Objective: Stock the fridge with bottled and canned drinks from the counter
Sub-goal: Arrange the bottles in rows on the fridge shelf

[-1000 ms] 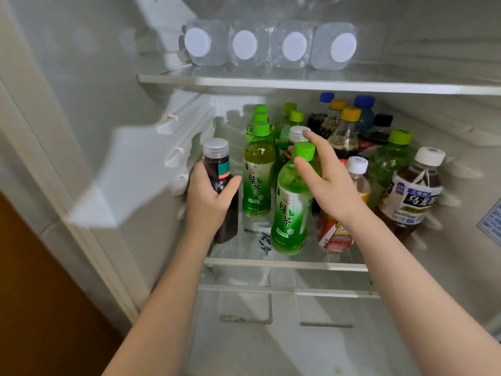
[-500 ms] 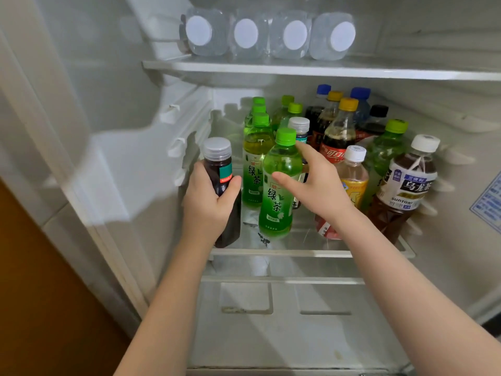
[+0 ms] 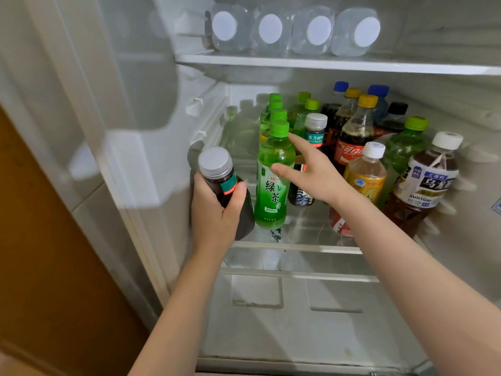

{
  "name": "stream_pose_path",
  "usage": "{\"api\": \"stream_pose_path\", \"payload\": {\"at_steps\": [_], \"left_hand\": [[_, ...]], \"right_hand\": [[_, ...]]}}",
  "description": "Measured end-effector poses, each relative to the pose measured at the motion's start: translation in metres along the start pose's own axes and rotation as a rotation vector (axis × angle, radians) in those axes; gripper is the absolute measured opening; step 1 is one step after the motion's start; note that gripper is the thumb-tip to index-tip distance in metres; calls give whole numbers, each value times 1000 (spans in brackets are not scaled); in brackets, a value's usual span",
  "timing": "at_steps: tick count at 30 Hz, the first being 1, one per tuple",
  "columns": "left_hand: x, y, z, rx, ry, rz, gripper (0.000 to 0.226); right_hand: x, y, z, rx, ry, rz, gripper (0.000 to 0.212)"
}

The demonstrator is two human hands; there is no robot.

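The left hand (image 3: 214,213) curls around a dark bottle (image 3: 223,183) with a grey cap and holds it tilted slightly at the front left corner of the fridge's middle shelf (image 3: 298,247). Its thumb lies across the bottle's front, and whether the base rests on the glass cannot be told.

Just to its right a green tea bottle (image 3: 273,191) stands upright near the front edge of the same shelf, almost touching the dark bottle. The right hand (image 3: 314,172) reaches to it with fingers spread and fairly straight. The thumb touches the front of the bottle below its shoulder and the index finger lies by the neck, just under the green cap.

More green-capped bottles (image 3: 276,109) line up behind it toward the back of the shelf. To the right stand a small dark bottle with a grey cap (image 3: 315,131), a yellow-capped cola bottle (image 3: 352,139), a pale yellow drink with a white cap (image 3: 366,175) and an oolong tea bottle (image 3: 425,185) near the right edge.

On the upper shelf (image 3: 339,65) four clear water bottles (image 3: 271,28) lie on their sides, white caps facing out.
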State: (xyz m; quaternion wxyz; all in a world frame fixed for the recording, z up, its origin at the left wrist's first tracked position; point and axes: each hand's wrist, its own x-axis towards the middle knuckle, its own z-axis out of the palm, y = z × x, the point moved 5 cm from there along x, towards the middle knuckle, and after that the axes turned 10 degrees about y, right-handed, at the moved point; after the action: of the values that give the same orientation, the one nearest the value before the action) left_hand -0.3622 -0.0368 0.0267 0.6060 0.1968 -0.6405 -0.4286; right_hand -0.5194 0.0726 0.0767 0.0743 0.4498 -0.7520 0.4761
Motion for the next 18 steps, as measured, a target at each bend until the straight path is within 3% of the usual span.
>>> {"api": "stream_pose_path", "payload": {"at_steps": [18], "left_hand": [[-1, 2, 0, -153, -53, 65, 32]], "right_hand": [[0, -5, -2, -166, -23, -54, 74]]}}
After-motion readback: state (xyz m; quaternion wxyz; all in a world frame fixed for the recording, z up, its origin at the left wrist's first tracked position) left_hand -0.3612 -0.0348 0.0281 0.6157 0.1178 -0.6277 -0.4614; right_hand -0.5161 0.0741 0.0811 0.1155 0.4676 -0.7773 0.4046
